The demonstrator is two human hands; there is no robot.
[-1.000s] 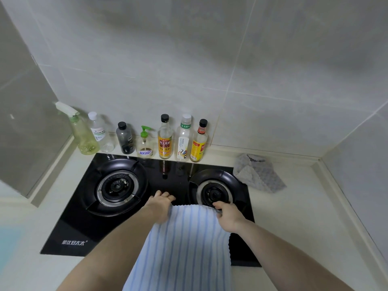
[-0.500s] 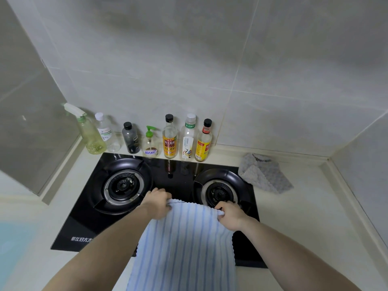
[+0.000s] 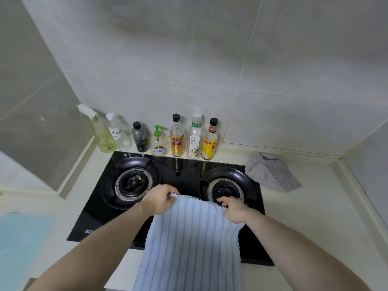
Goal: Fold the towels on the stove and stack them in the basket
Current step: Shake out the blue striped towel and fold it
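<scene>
Fingers of the left hand and right hand each pinch a far corner of the striped towel, which hangs from them toward the near edge of the stove, draped over its front. This looks like the opening of the first fold: next the corners likely need bringing together or laying down flat, edges matched. Room is open on the counter to the right, where a grey cloth lies far back beside the burner; no basket is in view.
</scene>
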